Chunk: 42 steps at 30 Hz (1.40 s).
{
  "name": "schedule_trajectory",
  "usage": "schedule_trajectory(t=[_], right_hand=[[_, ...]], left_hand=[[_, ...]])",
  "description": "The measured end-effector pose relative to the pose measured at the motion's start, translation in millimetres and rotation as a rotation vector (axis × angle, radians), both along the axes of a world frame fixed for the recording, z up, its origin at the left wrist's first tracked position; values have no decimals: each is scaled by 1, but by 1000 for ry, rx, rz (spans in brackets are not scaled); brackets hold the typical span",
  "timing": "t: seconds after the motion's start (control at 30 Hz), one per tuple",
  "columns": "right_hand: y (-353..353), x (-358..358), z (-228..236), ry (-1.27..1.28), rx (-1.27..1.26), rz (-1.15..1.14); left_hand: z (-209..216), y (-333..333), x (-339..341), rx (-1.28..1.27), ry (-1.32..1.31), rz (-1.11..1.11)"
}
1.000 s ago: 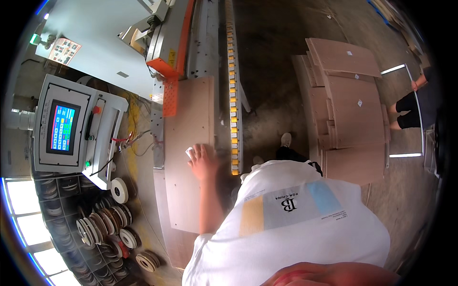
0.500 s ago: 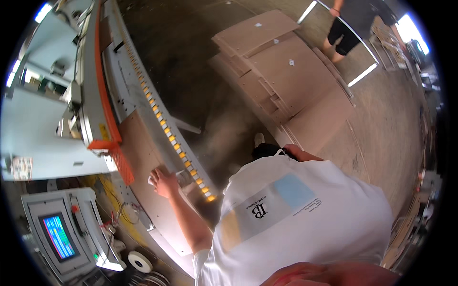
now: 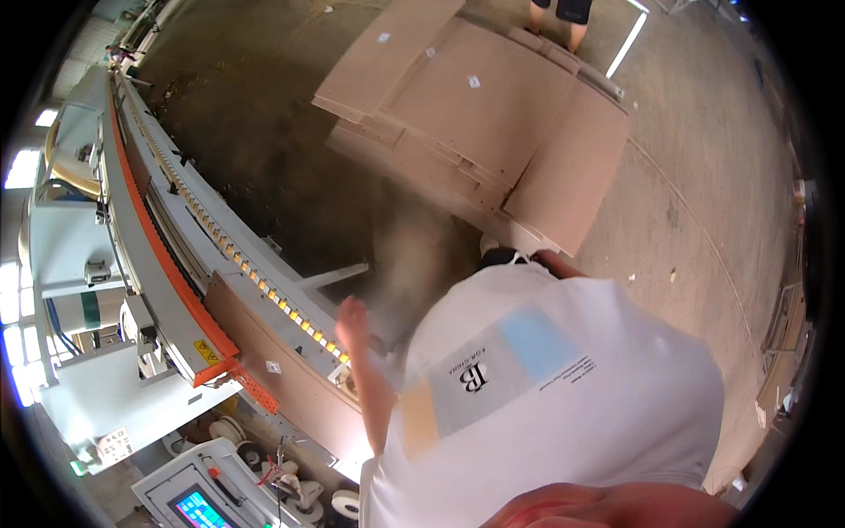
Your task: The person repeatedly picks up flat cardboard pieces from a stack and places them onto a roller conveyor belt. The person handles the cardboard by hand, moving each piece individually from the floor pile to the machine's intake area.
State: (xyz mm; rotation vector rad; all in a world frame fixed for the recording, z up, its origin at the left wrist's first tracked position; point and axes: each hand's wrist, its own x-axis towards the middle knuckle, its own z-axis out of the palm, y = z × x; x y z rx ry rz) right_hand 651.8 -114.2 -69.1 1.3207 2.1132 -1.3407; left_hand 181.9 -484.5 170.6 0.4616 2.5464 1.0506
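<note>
My left hand [image 3: 353,324] is raised past the yellow-and-white roller rail [image 3: 290,308], apart from the board beside it. Motion smears its fingers, and I see nothing in them. A brown flat board [image 3: 255,330] lies along the machine bed, partly under the orange guard [image 3: 187,308]. On its face is a small white label [image 3: 273,367]. Low by my waist, my right hand [image 3: 556,264] is mostly hidden by my white shirt, close to the near edge of the stacked brown boards [image 3: 493,106]. Its fingers do not show.
A long grey machine [image 3: 132,229] runs along the left. At lower left stands a control panel with a lit screen [image 3: 201,510], near rolls of tape-like strip [image 3: 345,503]. A support bar [image 3: 334,275] juts from the rail. Another person's legs [image 3: 563,22] show behind the stack.
My left hand has lifted off the board and moved right, over the rail. A white label now shows on the board. My view has turned, shifting the stack up and left.
</note>
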Motion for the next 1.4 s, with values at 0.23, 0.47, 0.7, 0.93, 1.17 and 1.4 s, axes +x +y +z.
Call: schedule_trajectory(t=[0.23,0.47,0.7,0.93,1.17,1.4], right_hand=[[68,0,-29,292,180,110],[88,6,39,292,-654,-948],[26,60,-11,114,-295,-890],[-27,16,98,135,-478,-1276],[-37,-30,163,-59,233,-253],[-32,-58,182,-242,-80,-470]], left_hand=[[-105,118,21,15,-328,-440],[-77,255,15,-114,-693,-341],[-160,365,-41,-215,-1108,-550],[-298,506,-105,-409,-1253,-456],[-353,610,-116,-220,-1208,-75],[-365,621,-131,40,-1020,-518]])
